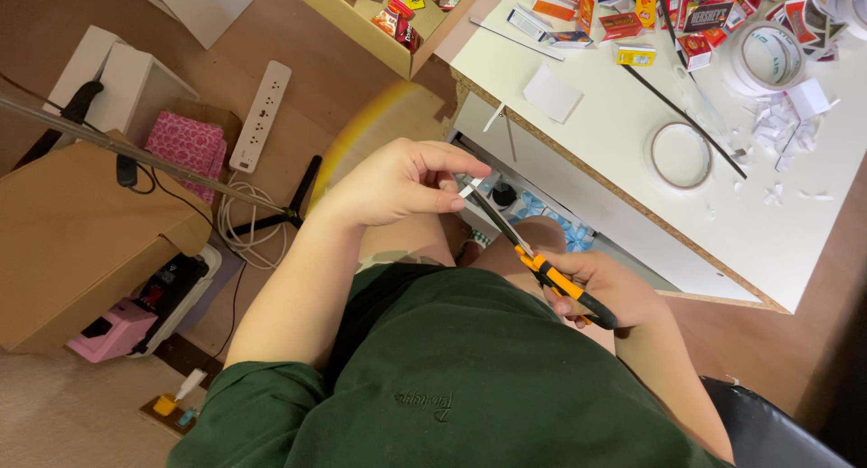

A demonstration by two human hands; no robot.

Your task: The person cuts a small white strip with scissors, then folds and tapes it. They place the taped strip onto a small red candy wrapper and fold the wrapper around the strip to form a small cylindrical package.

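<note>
Two hands are busy below the white table (795,251) as we look down from the head camera. Our left hand (397,183) is curled, thumb and forefinger pinching a small white paper strip (468,189) just off the table's near edge. Our right hand (605,292) is wrapped around the orange-and-black handles of the scissors (533,260), fingers through the loops, and the dark blades run up to touch that strip at our left fingertips. Whether the blades are parted or together, we cannot tell.

Up on the table we see a tape roll (679,155) lying flat, a bigger tape roll (768,57) beyond it, white paper scraps (786,134) beside them, and little colourful boxes (650,16) crowding the far edge. Left of the table, on the floor, lies a white power strip (260,116).
</note>
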